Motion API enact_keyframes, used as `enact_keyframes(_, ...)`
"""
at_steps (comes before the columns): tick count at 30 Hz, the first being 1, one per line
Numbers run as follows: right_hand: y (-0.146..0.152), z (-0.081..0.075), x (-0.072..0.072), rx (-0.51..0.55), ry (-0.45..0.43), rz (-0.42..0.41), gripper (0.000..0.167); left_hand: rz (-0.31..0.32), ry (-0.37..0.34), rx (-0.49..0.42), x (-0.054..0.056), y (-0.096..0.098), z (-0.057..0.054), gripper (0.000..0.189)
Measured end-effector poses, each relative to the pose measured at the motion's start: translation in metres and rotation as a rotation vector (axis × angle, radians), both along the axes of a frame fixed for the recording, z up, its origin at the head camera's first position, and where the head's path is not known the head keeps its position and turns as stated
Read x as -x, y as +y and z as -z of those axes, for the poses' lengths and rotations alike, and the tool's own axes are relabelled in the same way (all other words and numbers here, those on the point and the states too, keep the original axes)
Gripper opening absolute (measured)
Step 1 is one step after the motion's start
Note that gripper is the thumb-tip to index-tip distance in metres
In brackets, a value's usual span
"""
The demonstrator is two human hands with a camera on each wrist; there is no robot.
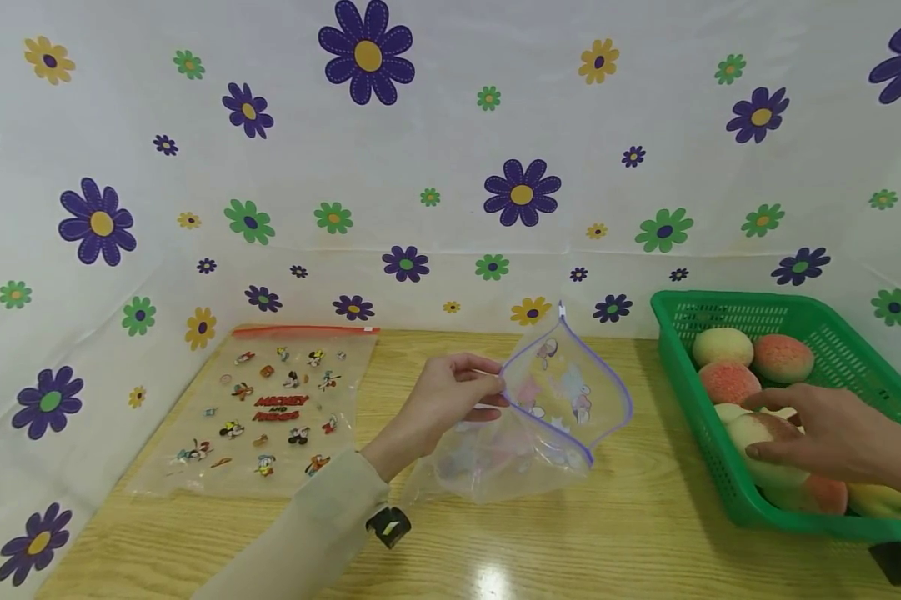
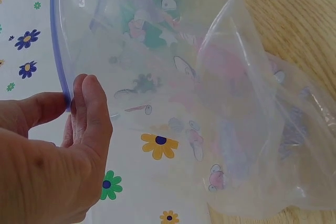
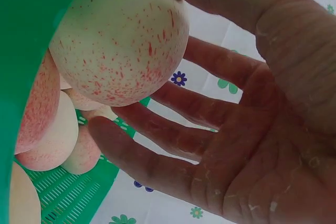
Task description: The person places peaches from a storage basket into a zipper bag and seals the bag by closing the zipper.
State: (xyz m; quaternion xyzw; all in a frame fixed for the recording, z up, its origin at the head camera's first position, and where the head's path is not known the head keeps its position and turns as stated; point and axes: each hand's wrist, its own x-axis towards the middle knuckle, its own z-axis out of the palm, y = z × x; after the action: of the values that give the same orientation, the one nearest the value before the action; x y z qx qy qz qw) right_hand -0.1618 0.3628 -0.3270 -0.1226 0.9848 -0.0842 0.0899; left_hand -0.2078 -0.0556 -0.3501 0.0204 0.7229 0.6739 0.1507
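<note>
My left hand (image 1: pixel 453 387) pinches the purple zip edge of a clear slider bag (image 1: pixel 495 467) between thumb and fingers. The bag's mouth gapes, and faded cartoon prints show on its sides. In the left wrist view, the thumb and fingertips of the left hand (image 2: pixel 79 135) meet at the zip strip. Over the green basket (image 1: pixel 708 462), my right hand (image 1: pixel 833 429) spreads around a pale peach (image 3: pixel 121 40) with red flecks. Its fingers reach out fairly straight beside the fruit; some fingertips are hidden behind it in the right wrist view.
A second clear bag (image 1: pixel 292 417) with a red zip and cartoon prints lies flat at the left. Several more peaches (image 1: pixel 783 358) sit in the basket, with a yellow fruit (image 1: pixel 881 502) near its front. A flower-patterned sheet (image 1: pixel 435 142) hangs behind the wooden table (image 1: pixel 630 533).
</note>
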Motion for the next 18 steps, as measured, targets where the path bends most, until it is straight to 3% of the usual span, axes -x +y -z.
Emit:
enact_keyframes(3,0.001,0.002,0.001,-0.023,-0.049,-0.008,0.064,0.000,0.005,-0.004,0.000,0.000,0.001,0.023)
enact_keyframes(8,0.001,0.008,0.000,-0.038,-0.055,-0.032,0.075,0.000,0.004,-0.012,0.000,0.000,0.002,0.023)
enact_keyframes(18,0.002,0.013,0.000,-0.013,-0.037,-0.043,0.075,0.001,-0.001,-0.031,-0.001,0.000,0.002,0.022)
